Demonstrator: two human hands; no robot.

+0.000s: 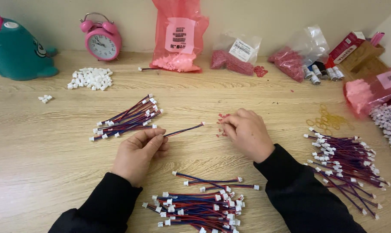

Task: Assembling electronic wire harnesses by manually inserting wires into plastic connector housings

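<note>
Wire lead (183,130) sits pinched in left hand (138,152) fingers; right hand (247,131) fingers close on small red pieces (222,125).

hands | left (140,149) pinching (fingertips closed) | right (246,131) curled, knuckles up

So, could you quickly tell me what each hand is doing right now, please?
Left hand: closed, pinching a red-and-blue wire lead by one end.
Right hand: fingers curled down at the small red pieces on the table; whether it grips one cannot be told.

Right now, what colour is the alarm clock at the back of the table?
Pink alarm clock with a white face, head view.
</note>
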